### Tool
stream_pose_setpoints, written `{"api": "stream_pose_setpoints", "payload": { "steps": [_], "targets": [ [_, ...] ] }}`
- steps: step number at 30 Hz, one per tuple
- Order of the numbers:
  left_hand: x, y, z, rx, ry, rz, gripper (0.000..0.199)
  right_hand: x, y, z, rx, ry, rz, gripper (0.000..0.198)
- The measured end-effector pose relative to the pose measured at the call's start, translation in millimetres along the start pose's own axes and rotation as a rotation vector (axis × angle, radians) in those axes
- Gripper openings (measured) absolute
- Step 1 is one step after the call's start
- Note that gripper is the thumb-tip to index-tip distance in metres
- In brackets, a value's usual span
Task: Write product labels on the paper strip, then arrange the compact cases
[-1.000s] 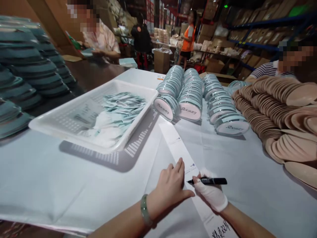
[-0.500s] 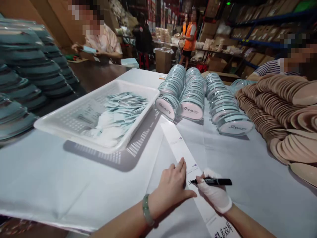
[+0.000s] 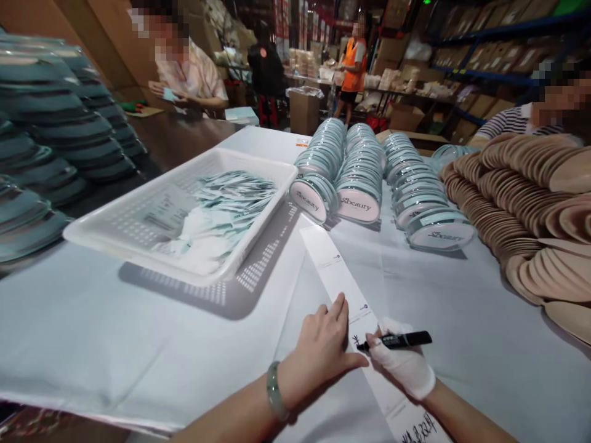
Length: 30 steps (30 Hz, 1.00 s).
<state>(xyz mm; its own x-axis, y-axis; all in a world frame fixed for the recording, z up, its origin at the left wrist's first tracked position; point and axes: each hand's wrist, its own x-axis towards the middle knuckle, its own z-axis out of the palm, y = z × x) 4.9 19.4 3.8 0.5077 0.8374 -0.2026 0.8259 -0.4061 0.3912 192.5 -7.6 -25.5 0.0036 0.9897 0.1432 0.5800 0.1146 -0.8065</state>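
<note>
A long white strip of printed labels [image 3: 330, 258] lies slanting across the table in front of me. My left hand [image 3: 323, 338], bare with a green bangle on the wrist, rests on the strip's left edge, thumb and fingers stretched out. My right hand [image 3: 404, 363], in a white glove with bare fingertips, grips a black marker pen [image 3: 401, 340]. The pen's tip is on the strip, by fresh black strokes just right of my left thumb and fingers. Larger handwritten characters [image 3: 420, 427] show lower on the strip, partly beyond my right wrist.
A white plastic basket [image 3: 111, 243] of pale blue packets stands at left. Beyond the strip are rows of wrapped oval "beauty" packs [image 3: 357, 203]. Beige oval pads [image 3: 530, 221] are stacked at right, blue packs [image 3: 50, 117] at far left. Other people sit or stand around.
More black strokes have appeared on the strip, and the marker tip has moved slightly down. My left hand has stayed in place. Across the table, a person's hands have shifted with a blue piece.
</note>
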Motion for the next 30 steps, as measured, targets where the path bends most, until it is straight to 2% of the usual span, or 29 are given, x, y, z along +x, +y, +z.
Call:
{"api": "stream_pose_setpoints", "payload": {
  "steps": [3,7,14,22,27,30],
  "targets": [
    [-0.8,0.2,-0.5,0.018,0.009,0.002,0.107,-0.6,-1.4,0.4,0.038,0.072,0.068,0.037],
    [-2.6,1.5,-3.7,0.023,0.013,0.005,0.104,1.1,-4.6,0.4,-0.009,0.152,0.035,0.037],
    [-1.9,2.3,-3.8,0.022,0.000,-0.012,0.111,2.9,-5.5,0.5,0.006,0.166,0.069,0.038],
    [-1.5,2.1,-5.9,0.008,-0.002,-0.008,0.113,1.1,0.3,2.4,0.017,0.137,0.025,0.033],
    [-1.0,2.0,-5.9,-0.004,-0.013,-0.009,0.111,1.5,0.9,2.1,0.050,0.205,0.101,0.039],
    [-0.5,2.2,-6.1,-0.002,-0.014,-0.008,0.112,2.7,-2.0,1.1,0.048,0.152,0.070,0.042]
  ]
}}
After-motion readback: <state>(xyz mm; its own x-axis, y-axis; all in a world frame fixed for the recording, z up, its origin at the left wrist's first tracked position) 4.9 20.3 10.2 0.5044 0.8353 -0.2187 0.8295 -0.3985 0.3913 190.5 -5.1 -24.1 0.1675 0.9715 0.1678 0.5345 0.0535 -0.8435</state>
